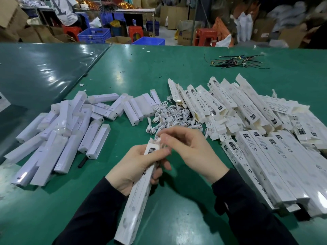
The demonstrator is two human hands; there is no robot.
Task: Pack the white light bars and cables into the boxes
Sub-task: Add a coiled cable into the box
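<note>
My left hand (131, 167) grips a long white printed box (136, 202) that slants from the lower middle up to its open top end. My right hand (191, 147) pinches a small white cable (158, 139) at that open end; the cable is mostly hidden by my fingers. A heap of white light bars (60, 133) lies on the left. A tangle of white cables (169, 116) sits in the middle. Open empty boxes (230, 106) are piled at the right, with a row of closed boxes (269, 165) nearer to me.
The green table (177, 218) carries a bundle of dark coloured wires (235, 61) at the far right. A short black stick (82, 163) lies beside the light bars. Beyond the table are blue crates, red stools, cardboard cartons and a seated person.
</note>
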